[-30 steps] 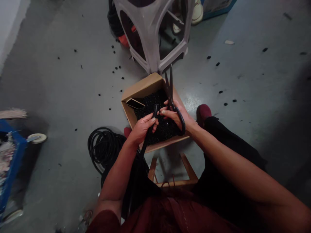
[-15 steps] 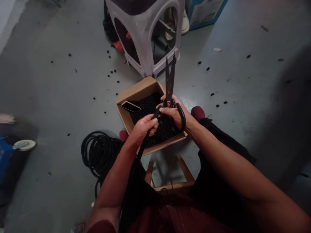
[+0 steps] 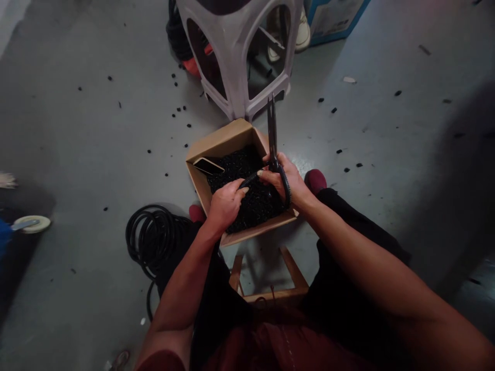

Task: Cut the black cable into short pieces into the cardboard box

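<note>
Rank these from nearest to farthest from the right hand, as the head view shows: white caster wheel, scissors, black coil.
1. Scissors: in the right hand itself, blades pointing away from the person.
2. Black coil: on the floor to the left, beyond the left hand.
3. White caster wheel: farthest left.

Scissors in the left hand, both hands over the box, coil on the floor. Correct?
No: the scissors are in the right hand; the left hand grips the tube. The head view shows it. The rest stands: both hands over the box, coil on the floor.
</note>
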Action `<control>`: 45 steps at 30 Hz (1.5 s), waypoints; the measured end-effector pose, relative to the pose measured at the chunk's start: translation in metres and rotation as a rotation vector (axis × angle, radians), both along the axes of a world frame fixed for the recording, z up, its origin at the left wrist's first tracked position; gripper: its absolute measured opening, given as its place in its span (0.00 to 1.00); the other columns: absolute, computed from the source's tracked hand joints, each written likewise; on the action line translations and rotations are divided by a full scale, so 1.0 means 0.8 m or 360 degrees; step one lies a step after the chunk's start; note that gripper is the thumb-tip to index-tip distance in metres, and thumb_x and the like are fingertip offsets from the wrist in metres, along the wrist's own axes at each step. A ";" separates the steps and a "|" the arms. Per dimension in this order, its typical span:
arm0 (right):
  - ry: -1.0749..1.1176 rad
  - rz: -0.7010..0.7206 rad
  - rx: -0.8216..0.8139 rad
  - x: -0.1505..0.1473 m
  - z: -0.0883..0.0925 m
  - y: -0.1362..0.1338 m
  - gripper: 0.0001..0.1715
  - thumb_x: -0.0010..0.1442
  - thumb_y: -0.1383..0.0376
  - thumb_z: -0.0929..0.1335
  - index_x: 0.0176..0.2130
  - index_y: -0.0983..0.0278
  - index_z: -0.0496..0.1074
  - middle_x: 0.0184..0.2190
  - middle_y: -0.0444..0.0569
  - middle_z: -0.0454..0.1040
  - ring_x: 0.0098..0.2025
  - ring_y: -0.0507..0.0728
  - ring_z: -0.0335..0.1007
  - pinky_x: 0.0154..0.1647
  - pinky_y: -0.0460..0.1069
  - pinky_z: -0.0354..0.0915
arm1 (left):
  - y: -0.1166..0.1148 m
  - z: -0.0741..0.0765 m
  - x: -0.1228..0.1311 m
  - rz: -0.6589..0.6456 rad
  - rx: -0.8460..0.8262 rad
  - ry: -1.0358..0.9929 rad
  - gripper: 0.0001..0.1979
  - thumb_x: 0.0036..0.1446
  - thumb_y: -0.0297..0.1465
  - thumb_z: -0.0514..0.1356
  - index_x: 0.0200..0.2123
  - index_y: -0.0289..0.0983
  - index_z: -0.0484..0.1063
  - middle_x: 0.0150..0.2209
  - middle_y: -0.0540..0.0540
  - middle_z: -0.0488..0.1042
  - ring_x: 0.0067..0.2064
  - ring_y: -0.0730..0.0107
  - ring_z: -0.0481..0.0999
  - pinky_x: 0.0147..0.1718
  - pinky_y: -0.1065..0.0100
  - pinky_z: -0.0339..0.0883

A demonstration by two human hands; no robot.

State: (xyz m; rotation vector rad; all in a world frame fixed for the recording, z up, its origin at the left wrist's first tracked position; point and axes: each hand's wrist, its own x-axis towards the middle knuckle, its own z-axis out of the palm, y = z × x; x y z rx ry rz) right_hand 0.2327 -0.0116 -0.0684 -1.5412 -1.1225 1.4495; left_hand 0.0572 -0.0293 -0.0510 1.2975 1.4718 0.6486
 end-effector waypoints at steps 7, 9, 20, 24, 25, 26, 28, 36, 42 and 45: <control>-0.0182 0.0174 0.0063 -0.007 0.007 -0.004 0.28 0.54 0.50 0.68 0.48 0.62 0.61 0.38 0.48 0.70 0.36 0.55 0.68 0.38 0.53 0.64 | 0.023 0.023 -0.044 0.0412 -0.0230 -0.0357 0.10 0.53 0.35 0.62 0.38 0.39 0.76 0.22 0.53 0.64 0.19 0.81 0.57 0.18 0.74 0.48; -0.0253 0.0298 0.0075 -0.012 0.003 -0.010 0.29 0.55 0.49 0.68 0.49 0.62 0.62 0.38 0.49 0.71 0.37 0.56 0.68 0.38 0.53 0.63 | 0.029 0.034 -0.056 0.0500 -0.0260 -0.0535 0.11 0.52 0.36 0.63 0.39 0.38 0.75 0.22 0.54 0.63 0.18 0.83 0.54 0.16 0.75 0.44; -0.0308 0.0623 0.0106 -0.037 -0.007 -0.036 0.32 0.57 0.50 0.66 0.55 0.63 0.64 0.40 0.51 0.72 0.39 0.58 0.68 0.42 0.53 0.63 | 0.040 0.036 -0.062 0.0488 -0.0366 -0.0775 0.21 0.53 0.37 0.64 0.49 0.35 0.67 0.20 0.58 0.58 0.15 0.87 0.51 0.13 0.80 0.41; -0.0279 0.0611 0.0046 -0.034 0.002 -0.033 0.33 0.57 0.50 0.65 0.56 0.63 0.65 0.42 0.52 0.73 0.40 0.58 0.70 0.42 0.53 0.64 | 0.039 0.035 -0.054 0.0456 -0.0410 -0.0753 0.21 0.55 0.36 0.62 0.51 0.35 0.66 0.20 0.58 0.57 0.15 0.87 0.51 0.13 0.80 0.42; -0.0273 0.0608 0.0039 -0.034 0.003 -0.032 0.33 0.57 0.50 0.65 0.56 0.63 0.65 0.43 0.52 0.73 0.40 0.59 0.70 0.42 0.53 0.64 | 0.039 0.035 -0.052 0.0449 -0.0420 -0.0747 0.21 0.56 0.35 0.61 0.52 0.35 0.66 0.20 0.58 0.57 0.15 0.87 0.51 0.13 0.80 0.42; -0.0269 0.0604 0.0036 -0.033 0.005 -0.031 0.33 0.57 0.50 0.65 0.57 0.64 0.64 0.43 0.53 0.74 0.40 0.59 0.70 0.42 0.53 0.64 | 0.038 0.035 -0.050 0.0440 -0.0431 -0.0740 0.21 0.56 0.35 0.61 0.52 0.34 0.66 0.20 0.58 0.57 0.15 0.87 0.51 0.14 0.80 0.42; -0.0270 0.0603 0.0023 -0.031 0.007 -0.030 0.35 0.56 0.50 0.66 0.57 0.65 0.64 0.43 0.54 0.74 0.41 0.60 0.71 0.42 0.53 0.64 | 0.038 0.034 -0.046 0.0418 -0.0456 -0.0724 0.21 0.57 0.34 0.60 0.53 0.34 0.66 0.20 0.58 0.57 0.15 0.86 0.51 0.14 0.80 0.42; -0.0211 0.0652 0.0007 -0.027 0.009 -0.028 0.36 0.58 0.48 0.65 0.58 0.65 0.60 0.47 0.56 0.73 0.45 0.61 0.71 0.45 0.55 0.64 | 0.033 0.029 -0.036 0.0345 -0.0522 -0.0749 0.24 0.57 0.35 0.60 0.55 0.32 0.65 0.20 0.58 0.57 0.16 0.86 0.51 0.14 0.80 0.42; -0.0180 0.0694 0.0021 -0.025 0.011 -0.027 0.37 0.58 0.47 0.65 0.59 0.66 0.59 0.48 0.57 0.71 0.45 0.61 0.70 0.46 0.56 0.64 | 0.030 0.028 -0.032 0.0335 -0.0536 -0.0717 0.25 0.56 0.36 0.62 0.55 0.34 0.66 0.21 0.57 0.57 0.16 0.86 0.52 0.14 0.79 0.42; -0.0230 0.0693 0.0065 -0.025 0.011 -0.025 0.37 0.57 0.48 0.65 0.58 0.66 0.60 0.48 0.57 0.71 0.44 0.61 0.70 0.45 0.55 0.64 | 0.030 0.029 -0.032 0.0327 -0.0536 -0.0684 0.26 0.56 0.37 0.62 0.56 0.34 0.66 0.21 0.57 0.57 0.16 0.86 0.52 0.14 0.79 0.42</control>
